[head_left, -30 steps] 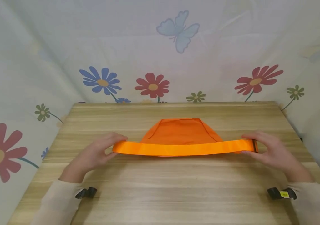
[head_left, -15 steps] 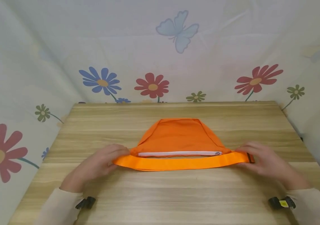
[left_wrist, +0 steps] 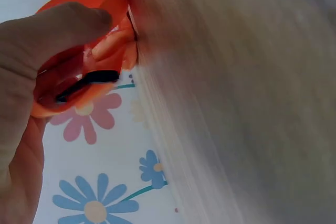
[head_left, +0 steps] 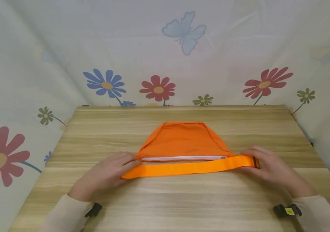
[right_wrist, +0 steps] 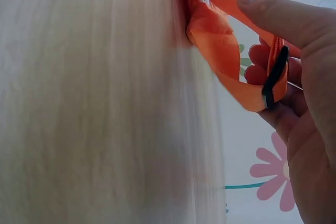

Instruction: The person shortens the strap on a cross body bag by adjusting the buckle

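Observation:
An orange waist bag lies flat on the table, its white zipper along the near edge. The bag's orange strap runs in front of the zipper, bending round at both ends. My left hand grips the strap's left end; in the left wrist view the thumb presses its outside and a black buckle part shows inside the loop. At the right end, my right hand holds the strap between thumb and fingers, beside a black slider. Some fingertips are hidden behind the strap.
The wood-grain table reaches back to a white curtain printed with flowers and a butterfly. Black wrist cameras sit at both cuffs, the right one bearing a yellow label.
The strap has come down towards the person, uncovering the zipper. Both hands have lowered with it. In the last half second the left hand has shifted right, and the strap's left end slants down.

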A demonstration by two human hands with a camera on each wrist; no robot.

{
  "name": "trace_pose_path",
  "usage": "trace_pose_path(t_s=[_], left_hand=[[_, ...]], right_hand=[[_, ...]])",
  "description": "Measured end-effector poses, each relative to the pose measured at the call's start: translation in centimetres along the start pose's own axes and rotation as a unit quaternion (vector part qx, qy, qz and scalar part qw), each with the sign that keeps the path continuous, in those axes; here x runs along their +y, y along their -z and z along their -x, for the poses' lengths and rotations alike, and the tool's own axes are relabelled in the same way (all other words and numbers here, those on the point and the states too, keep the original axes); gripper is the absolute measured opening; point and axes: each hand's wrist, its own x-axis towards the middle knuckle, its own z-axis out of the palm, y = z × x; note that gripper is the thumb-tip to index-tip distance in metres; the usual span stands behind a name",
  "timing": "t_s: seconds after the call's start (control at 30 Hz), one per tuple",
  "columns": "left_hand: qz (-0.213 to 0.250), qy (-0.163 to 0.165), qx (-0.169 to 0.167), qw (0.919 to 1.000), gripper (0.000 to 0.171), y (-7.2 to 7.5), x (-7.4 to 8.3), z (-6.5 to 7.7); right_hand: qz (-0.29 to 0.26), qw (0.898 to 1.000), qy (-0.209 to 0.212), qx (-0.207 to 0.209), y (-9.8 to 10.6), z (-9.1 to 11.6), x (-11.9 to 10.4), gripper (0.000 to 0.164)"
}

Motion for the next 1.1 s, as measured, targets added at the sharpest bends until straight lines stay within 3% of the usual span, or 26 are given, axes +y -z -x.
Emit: trace_pose_path(t_s=[0.13, 0.33, 0.5, 0.63, 0.87, 0.97, 1.1], left_hand=[[-0.024, 0.011, -0.02, 0.9994, 0.068, 0.1, -0.2, -0.1], [-0.043, 0.082, -0.063, 0.9937, 0.062, -0.1, -1.1, -0.8], [-0.006, 0.111, -0.048, 0.9926, 0.049, -0.6, -1.9, -1.0], [0.033, 0.112, -0.002, 0.9931, 0.049, -0.6, -2.2, -1.0], [0.096, 0.065, 0.071, 0.9907, 0.053, -0.5, -1.8, -1.7], [0.112, 0.062, 0.064, 0.9896, 0.055, -0.4, -1.5, -2.0], [0.113, 0.097, 0.013, 0.9888, 0.056, -0.1, -1.3, -2.2]], right_hand=[[0.018, 1.0, -0.004, -0.013, 0.1, -0.1, 0.2, 0.054], [0.061, 0.998, -0.001, -0.003, 0.0, -0.5, 0.7, 0.056], [0.073, 0.997, -0.002, 0.012, -0.2, -0.9, 1.0, 0.058], [0.036, 0.999, -0.01, 0.035, -0.2, -1.1, 1.3, 0.057], [-0.073, 0.993, -0.037, 0.087, -0.3, -1.2, 0.6, 0.061], [-0.105, 0.989, -0.044, 0.095, -0.4, -1.3, 0.2, 0.061], [-0.121, 0.987, -0.044, 0.093, -0.2, -1.3, 0.4, 0.062]])
